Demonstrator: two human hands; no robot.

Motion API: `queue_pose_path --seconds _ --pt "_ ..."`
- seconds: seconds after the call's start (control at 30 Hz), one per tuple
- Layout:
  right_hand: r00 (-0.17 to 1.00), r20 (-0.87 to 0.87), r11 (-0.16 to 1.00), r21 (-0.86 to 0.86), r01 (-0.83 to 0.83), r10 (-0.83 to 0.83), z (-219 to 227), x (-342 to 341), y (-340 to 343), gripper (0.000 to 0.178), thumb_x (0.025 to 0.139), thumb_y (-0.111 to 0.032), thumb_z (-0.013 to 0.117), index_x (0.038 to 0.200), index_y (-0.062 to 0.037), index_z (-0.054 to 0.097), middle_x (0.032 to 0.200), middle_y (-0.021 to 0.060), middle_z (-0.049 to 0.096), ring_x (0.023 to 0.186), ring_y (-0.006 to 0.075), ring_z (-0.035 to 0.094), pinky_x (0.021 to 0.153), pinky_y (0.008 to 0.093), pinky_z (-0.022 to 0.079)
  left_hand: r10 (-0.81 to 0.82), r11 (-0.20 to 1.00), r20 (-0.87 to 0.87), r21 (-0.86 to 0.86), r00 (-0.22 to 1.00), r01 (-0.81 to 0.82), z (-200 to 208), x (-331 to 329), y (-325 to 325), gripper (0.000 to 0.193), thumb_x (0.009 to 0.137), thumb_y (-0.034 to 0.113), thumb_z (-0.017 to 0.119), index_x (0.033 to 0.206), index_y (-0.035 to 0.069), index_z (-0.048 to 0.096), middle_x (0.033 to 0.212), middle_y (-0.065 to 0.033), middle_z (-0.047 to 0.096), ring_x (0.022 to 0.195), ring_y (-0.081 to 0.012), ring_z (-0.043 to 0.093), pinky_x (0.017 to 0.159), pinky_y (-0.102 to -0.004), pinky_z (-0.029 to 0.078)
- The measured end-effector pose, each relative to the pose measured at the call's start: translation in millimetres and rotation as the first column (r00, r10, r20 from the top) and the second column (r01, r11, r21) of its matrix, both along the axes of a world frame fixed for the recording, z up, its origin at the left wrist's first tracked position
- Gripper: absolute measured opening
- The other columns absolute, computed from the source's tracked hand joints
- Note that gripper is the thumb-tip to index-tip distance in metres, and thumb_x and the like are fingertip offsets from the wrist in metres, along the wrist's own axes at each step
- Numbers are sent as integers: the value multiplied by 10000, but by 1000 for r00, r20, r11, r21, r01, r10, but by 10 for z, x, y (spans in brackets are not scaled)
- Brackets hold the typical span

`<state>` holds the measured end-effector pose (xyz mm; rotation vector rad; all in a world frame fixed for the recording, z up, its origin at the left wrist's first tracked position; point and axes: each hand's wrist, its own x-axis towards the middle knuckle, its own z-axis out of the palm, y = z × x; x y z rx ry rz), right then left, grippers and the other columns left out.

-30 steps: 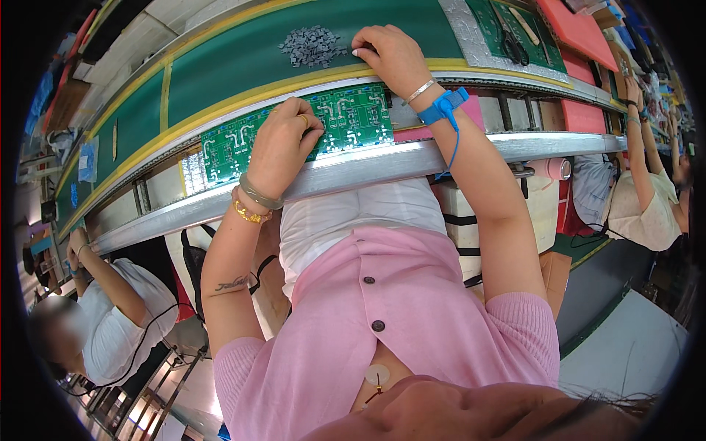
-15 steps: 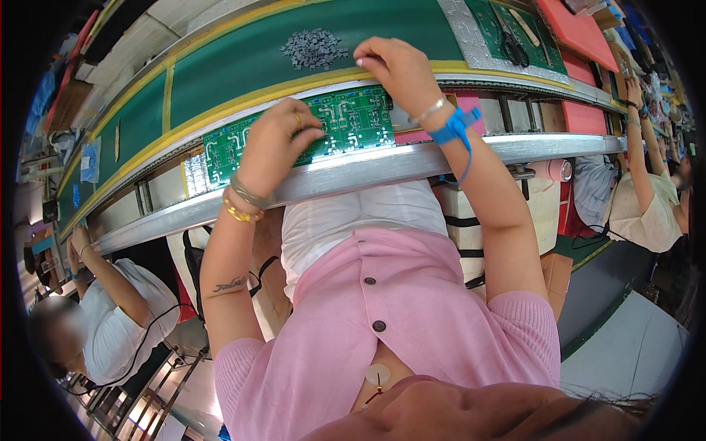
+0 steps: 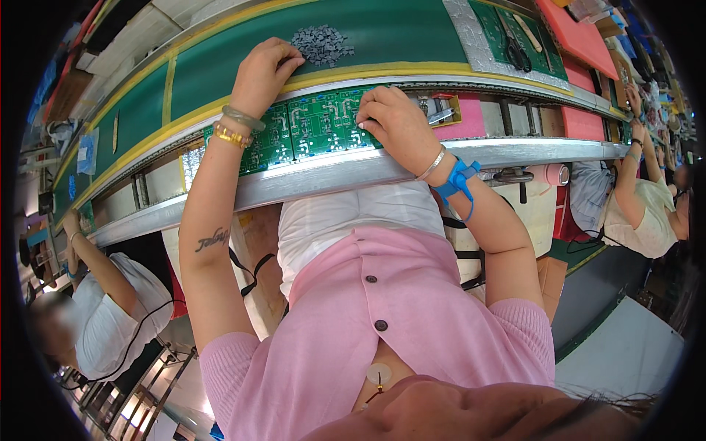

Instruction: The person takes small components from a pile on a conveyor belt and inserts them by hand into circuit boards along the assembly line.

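A pile of small grey components (image 3: 322,45) lies on the green work surface. My left hand (image 3: 263,73) is at the pile's left edge, thumb and fingers drawn together; anything between the fingertips is too small to make out. Below the pile, a green circuit board panel (image 3: 312,128) with white markings and several small blue parts rests along the metal rail. Over the panel's right end is my right hand (image 3: 401,125), its fingertips pinched close to the board. What they hold, if anything, is hidden. A blue wrist strap (image 3: 457,180) sits on my right wrist.
A metal rail (image 3: 323,173) runs along the near side. Right of the panel stands a small yellow-edged box (image 3: 448,110). Scissors (image 3: 517,55) lie at the far right on a green mat. Co-workers sit left (image 3: 121,294) and right (image 3: 640,206).
My left hand has moved from above the panel up to the grey pile. My right hand has come down from beside the pile to the panel's right end.
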<state>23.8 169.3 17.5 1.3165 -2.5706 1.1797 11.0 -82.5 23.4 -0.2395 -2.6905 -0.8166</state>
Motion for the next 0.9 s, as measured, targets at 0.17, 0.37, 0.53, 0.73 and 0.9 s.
queue_pose_path --seconds 0.17,0.37,0.53,0.73,0.9 --pt "1000 -12 1000 17 4 -4 -20 -12 1 85 717 -40 647 781 -43 592 917 67 555 865 279 511 744 366 437 104 939 214 300 971 -167 164 454 -120 153 825 115 633 954 36 660 828 -47 647 742 -124 617 671 -254 492" --pt "998 -60 999 45 -12 14 -32 -17 -14 74 710 -45 647 776 -49 614 886 71 548 868 271 501 761 356 441 110 758 411 554 905 -344 75 1110 -846 158 859 81 603 975 -16 649 899 -33 656 793 -102 611 713 -219 497" --pt "993 -121 999 -36 -16 11 49 -214 50 67 732 -88 642 796 -69 636 855 77 568 848 279 525 770 367 439 99 619 500 646 860 -447 -91 1466 -1232 159 831 84 643 982 38 658 895 -14 650 799 -70 579 707 -207 468" --pt "961 -195 976 61 209 -194 -65 -861 -149 90 778 -140 636 830 -69 656 785 71 591 810 272 550 713 379 451 25 606 535 663 844 -439 -134 1336 -959 155 825 80 648 969 22 649 881 -23 648 779 -77 579 702 -210 474" --pt "943 -216 957 84 277 -254 -94 -900 -398 101 755 -160 664 806 -74 654 776 61 597 797 258 556 694 374 455 -138 654 524 686 840 -320 -85 1106 -498 145 826 50 634 951 -22 634 858 -53 651 765 -101 605 694 -219 497"
